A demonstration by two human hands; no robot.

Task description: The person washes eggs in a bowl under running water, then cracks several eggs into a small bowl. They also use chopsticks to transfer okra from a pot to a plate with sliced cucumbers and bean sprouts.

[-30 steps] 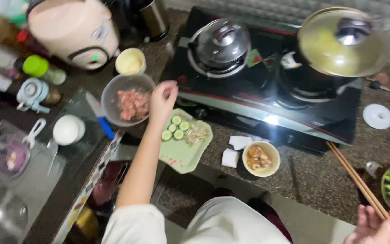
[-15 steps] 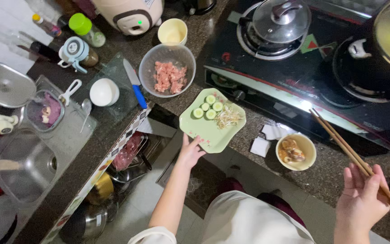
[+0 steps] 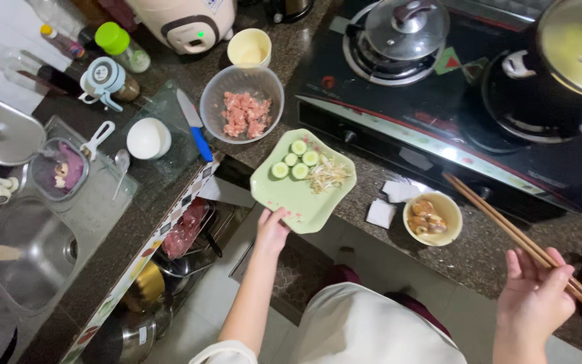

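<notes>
The green plate [image 3: 302, 182] with cucumber slices [image 3: 296, 160] and shreds sits at the near counter edge, just left of the stove [image 3: 453, 128]. The left hand [image 3: 272, 230] pinches its near rim, so the plate lies directly beyond that grip. The right hand [image 3: 535, 300], well apart to the right, holds chopsticks [image 3: 513, 234] slanting far-left toward the small yellow bowl [image 3: 432, 217].

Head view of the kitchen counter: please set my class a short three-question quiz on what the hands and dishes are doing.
1. True or false: the left hand grips the green plate at its near edge.
2. What does the right hand hold? A) knife B) chopsticks C) spoon
3. What sits on the plate beside the cucumber slices?

Key:
1. True.
2. B.
3. A small heap of pale shreds, perhaps sprouts.
</notes>
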